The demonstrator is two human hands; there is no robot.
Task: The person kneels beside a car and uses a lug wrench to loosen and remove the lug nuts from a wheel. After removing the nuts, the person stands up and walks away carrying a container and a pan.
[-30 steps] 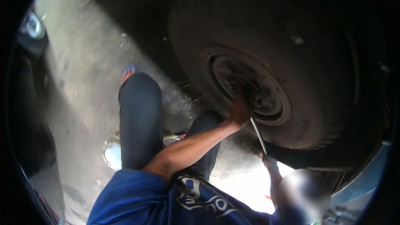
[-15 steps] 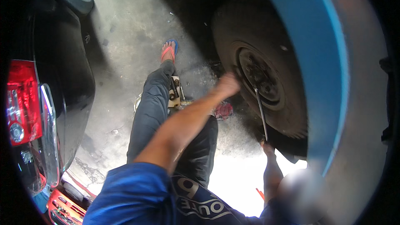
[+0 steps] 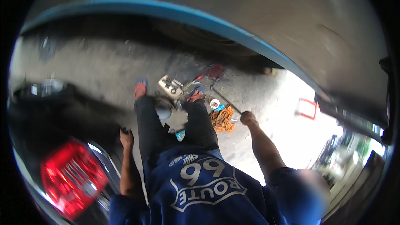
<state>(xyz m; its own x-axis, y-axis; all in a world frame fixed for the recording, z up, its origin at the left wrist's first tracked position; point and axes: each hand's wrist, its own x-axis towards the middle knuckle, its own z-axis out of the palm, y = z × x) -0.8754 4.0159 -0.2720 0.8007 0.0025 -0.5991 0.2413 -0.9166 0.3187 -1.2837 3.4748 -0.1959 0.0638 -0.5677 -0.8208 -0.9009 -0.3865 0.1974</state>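
My right hand (image 3: 248, 118) is closed around the end of a lug wrench (image 3: 227, 101), a long thin metal bar with a short bent tip. The wrench slants over the floor, its tip toward the blue-edged vehicle and apart from the wheel. Over on the left, my left hand (image 3: 127, 138) is closed with a small dark thing at its fingertips, too blurred to name. That hand is beside my leg, near the dark car. Under the blue fender edge (image 3: 137, 3), the tyre (image 3: 196, 36) shows only dimly in shadow.
Between my feet lies a cream tray (image 3: 168, 86) with dark metal parts. Nearby are a red object (image 3: 215, 71), an open can (image 3: 214, 103) and an orange-brown rag (image 3: 223, 120). A dark car with a red tail light (image 3: 73, 177) stands left, and a red frame (image 3: 307, 109) right.
The view has swung away from the wheel. The wrench has come off the wheel hub in my right hand, and my left hand has moved from beside the tyre to the left.
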